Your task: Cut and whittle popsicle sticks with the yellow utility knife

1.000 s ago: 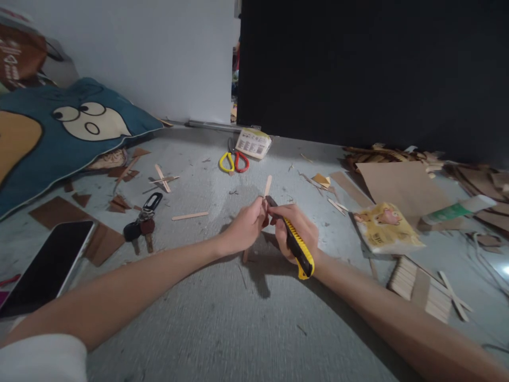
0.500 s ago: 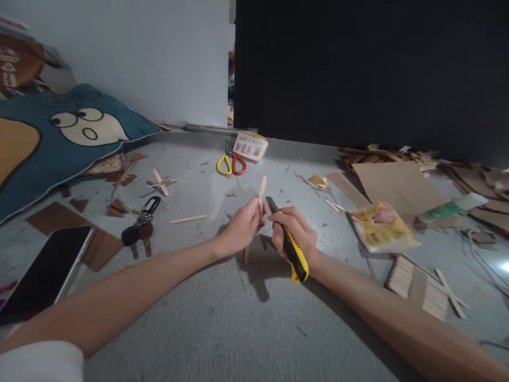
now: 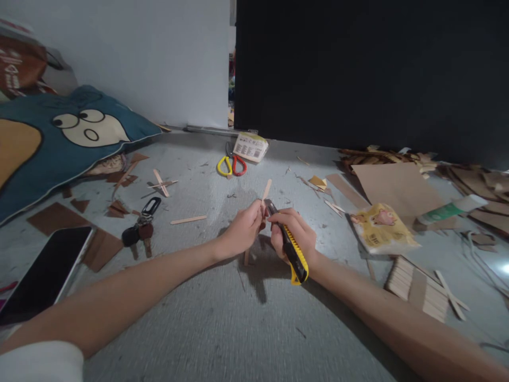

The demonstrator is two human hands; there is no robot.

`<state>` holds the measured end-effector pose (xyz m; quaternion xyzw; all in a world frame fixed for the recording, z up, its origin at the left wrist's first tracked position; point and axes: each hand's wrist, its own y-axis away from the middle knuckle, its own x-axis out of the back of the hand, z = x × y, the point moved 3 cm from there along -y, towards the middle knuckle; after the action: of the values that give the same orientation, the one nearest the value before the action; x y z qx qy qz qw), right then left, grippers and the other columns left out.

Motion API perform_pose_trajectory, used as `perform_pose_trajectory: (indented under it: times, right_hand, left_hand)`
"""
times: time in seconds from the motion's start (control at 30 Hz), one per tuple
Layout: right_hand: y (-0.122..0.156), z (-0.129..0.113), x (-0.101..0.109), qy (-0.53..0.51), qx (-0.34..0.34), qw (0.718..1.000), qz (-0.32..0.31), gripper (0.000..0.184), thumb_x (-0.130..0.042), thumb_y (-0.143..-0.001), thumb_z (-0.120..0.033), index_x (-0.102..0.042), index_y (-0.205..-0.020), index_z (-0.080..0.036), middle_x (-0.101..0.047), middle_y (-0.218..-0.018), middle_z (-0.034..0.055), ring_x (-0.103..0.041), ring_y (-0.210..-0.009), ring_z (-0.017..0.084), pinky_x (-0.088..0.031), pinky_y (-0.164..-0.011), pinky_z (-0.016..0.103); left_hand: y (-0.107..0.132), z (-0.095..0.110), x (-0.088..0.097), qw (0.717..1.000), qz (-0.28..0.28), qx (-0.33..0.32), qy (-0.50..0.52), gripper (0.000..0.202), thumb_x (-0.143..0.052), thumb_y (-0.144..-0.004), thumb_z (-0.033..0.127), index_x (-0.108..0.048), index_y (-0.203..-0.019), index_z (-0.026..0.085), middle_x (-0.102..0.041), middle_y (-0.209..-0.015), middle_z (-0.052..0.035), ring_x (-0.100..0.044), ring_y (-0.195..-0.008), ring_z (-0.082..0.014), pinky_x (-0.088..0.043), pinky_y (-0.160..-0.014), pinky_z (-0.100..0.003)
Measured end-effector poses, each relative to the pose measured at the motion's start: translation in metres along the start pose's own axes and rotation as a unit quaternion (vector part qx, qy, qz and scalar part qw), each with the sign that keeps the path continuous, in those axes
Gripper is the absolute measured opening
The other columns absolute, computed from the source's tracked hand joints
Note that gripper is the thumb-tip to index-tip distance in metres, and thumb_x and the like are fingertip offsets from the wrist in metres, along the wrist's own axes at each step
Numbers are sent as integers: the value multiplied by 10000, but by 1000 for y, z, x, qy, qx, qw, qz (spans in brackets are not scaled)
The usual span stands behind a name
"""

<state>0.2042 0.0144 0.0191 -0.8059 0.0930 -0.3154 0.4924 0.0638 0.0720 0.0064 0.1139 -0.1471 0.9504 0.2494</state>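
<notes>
Between its closed fingers, my left hand (image 3: 243, 229) grips a wooden craft stick (image 3: 266, 189), whose rounded end points up and slightly right. My right hand (image 3: 297, 233) is wrapped round a yellow-and-black utility knife (image 3: 294, 249). The knife's tip lies right beside the stick, close to my left fingertips; whether the blade touches the wood I cannot tell. Under my left hand, part of another thin strip (image 3: 246, 257) shows. A loose craft stick (image 3: 188, 219) lies left of my hands, and two crossed sticks (image 3: 160, 183) lie farther back.
Scissors (image 3: 231, 165) and a tissue pack (image 3: 250, 147) sit at the back. Keys (image 3: 138, 233), a phone (image 3: 47, 273) and a blue cushion (image 3: 91, 132) are on the left. Rightward are a yellow packet (image 3: 384, 228), a glue tube (image 3: 451, 208), bundled sticks (image 3: 401, 278) and cardboard (image 3: 397, 180).
The craft stick in my left hand has tilted a little more to the right. The knife tip is now closer to the stick. Both hands keep their hold.
</notes>
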Motion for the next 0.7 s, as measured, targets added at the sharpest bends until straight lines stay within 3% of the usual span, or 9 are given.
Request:
perform_pose_trajectory:
  times: [0.13,0.33,0.53,0.7]
  right_hand:
    - [0,1,1,-9,-16,1000,-4,247,-555,-943,-98,-658,-1110,-247,-702,-927,34,-710,-779,170,-592,-730,306]
    - [7,5,1,18,-70,997,-19,337,-546,-992,-220,-595,-1325,-245,-759,-962,51,-736,-753,190,-594,-681,321]
    - [13,10,-3,23,-87,996,6,253,-569,-997,-300,-580,-1246,-255,-774,-984,67,-740,-701,200,-570,-610,323]
    - [12,10,-3,20,-103,995,2,214,-558,-1001,-292,-585,-1210,-253,-757,-853,27,-727,-654,195,-554,-591,318]
  left_hand:
    - [0,0,1,1000,0,-7,-7,267,-347,-1090,335,-429,-858,231,-497,-696,44,-467,-618,-123,-378,-617,-271]
    - [-1,-4,1,999,1,-29,-29,203,-416,-1037,246,-426,-834,231,-538,-745,27,-493,-660,-131,-390,-656,-286]
    - [-3,-1,1,999,-11,-15,-47,194,-425,-949,100,-443,-804,226,-560,-720,28,-506,-663,-132,-393,-660,-273]
    - [-3,0,1,998,-26,-11,-60,192,-467,-893,47,-486,-811,220,-594,-718,26,-538,-688,-140,-409,-676,-269]
